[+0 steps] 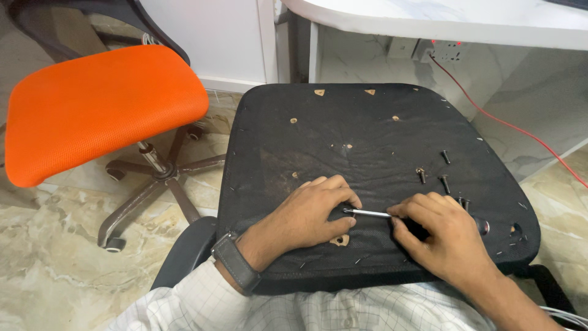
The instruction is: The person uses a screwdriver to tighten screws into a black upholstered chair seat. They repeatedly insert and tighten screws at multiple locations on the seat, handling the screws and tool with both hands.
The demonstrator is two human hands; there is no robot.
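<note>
- An orange chair stood on the floor, well apart from the work.
- A black seat base lay underside up across the person's lap, fabric stapled around its rim.
- The left hand rested on the fabric, fingers curled over the tip end of a screwdriver; whether they pinched the tip or only steadied it could not be told.
- The screwdriver's thin metal shaft lay almost level, its long axis running left to right between the two hands, the tip toward the left hand.
- The right hand was wrapped around the handle end, thumb and fingers pressed together on it.
- Loose black screws lay just beyond the right hand, near the base's right edge.
</note>
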